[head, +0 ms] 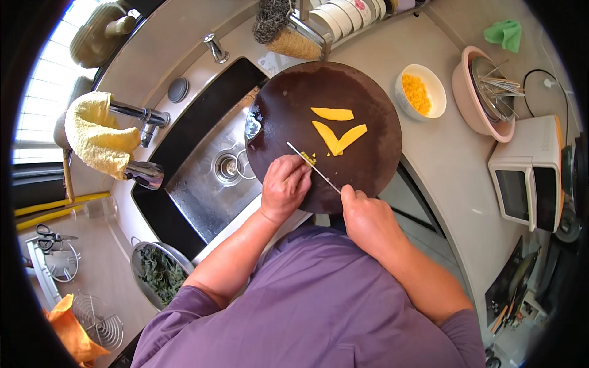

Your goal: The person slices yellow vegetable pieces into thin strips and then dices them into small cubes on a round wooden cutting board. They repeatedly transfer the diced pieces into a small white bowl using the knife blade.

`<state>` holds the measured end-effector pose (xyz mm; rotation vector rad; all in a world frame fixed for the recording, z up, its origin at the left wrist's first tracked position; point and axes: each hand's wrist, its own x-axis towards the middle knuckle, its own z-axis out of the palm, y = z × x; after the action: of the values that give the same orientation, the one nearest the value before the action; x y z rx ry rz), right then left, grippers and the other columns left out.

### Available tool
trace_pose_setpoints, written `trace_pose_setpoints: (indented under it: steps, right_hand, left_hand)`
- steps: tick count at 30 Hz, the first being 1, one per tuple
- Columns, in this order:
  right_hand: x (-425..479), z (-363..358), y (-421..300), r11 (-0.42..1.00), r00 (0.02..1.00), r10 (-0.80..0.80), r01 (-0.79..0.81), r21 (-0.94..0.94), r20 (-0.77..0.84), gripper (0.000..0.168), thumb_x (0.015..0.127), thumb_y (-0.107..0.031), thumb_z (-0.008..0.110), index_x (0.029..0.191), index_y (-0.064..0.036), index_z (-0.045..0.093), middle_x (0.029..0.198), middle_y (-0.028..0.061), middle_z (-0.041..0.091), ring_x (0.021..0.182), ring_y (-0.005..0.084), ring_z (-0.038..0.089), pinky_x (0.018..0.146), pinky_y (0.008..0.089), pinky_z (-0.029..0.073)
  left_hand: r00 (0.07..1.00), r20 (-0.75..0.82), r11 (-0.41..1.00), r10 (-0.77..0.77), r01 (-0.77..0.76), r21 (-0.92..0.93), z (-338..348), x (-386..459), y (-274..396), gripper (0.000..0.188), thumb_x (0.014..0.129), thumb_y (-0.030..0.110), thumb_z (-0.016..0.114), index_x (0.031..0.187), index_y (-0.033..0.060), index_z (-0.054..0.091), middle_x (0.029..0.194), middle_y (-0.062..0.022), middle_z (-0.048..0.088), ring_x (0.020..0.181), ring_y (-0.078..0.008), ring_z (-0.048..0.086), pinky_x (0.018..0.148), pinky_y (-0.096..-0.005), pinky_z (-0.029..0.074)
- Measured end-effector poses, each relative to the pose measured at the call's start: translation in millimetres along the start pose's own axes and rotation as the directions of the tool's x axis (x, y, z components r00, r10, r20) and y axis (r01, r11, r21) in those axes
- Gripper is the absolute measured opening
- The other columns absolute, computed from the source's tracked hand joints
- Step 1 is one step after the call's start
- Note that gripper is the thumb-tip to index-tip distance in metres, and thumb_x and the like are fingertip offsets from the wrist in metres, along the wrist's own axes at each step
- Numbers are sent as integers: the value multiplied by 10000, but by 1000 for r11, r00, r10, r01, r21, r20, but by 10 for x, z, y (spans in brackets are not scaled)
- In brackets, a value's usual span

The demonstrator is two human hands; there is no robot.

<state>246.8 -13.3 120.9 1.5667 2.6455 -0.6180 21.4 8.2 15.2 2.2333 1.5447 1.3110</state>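
A round dark cutting board [363,92] lies over the sink's edge in front of me. My right hand [369,220] is closed around the handle of a knife [322,175], whose blade is seen edge-on and slants up to the left. The fingers of my left hand [287,184] are bent beside the blade, over a yellow-orange piece that they mostly hide. Small cut yellow bits [309,158] lie along the blade. Further up the board are a single yellow-orange slice [332,113] and two slices [350,138] meeting in a V. Chopped orange bits [416,94] fill part of a white bowl [436,100] on the right.
The steel sink [198,202] is at the left, below a faucet [158,118] draped with a yellow cloth [94,133]. A strainer [138,271] of dark leafy greens stands at lower left. A pink basin [461,99] and a white countertop appliance [524,161] stand right.
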Motion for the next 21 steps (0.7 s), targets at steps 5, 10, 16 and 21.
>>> trace_pose_setpoints:
  steps: [5,10,16,21]
  right_hand:
    - [62,104,95,999,999,-1,4,47,-55,80,989,-16,613,1002,-38,538,827,179,724,688,377,775,597,488,617]
    - [-38,-63,43,999,998,-17,18,35,-55,73,998,-19,606,1004,-41,537,802,167,708,668,369,764,573,494,599]
    - [-120,-90,-17,999,1000,-5,4,40,17,68,992,-4,594,1007,-27,532,807,193,707,683,389,767,621,506,622]
    - [21,37,17,998,999,19,-22,54,50,69,989,-8,597,1019,-14,535,841,221,730,717,411,780,642,508,633]
  left_hand:
    - [1000,-11,1000,-17,17,-3,25,-48,-17,210,819,-36,879,1004,16,796,1112,-94,748,1026,-310,745,901,-405,610]
    - [1000,-1,1000,-10,10,16,2,-26,-17,201,823,-28,881,1001,14,797,1103,-100,749,1026,-312,745,891,-407,615]
    - [1000,1,1000,0,0,12,-23,-30,-10,219,805,-27,886,1005,0,801,1093,-119,746,1017,-332,742,883,-414,613]
    - [1000,26,1000,-13,14,-11,-23,-34,-17,221,826,-26,883,1029,13,805,1109,-113,739,1029,-329,730,894,-416,603]
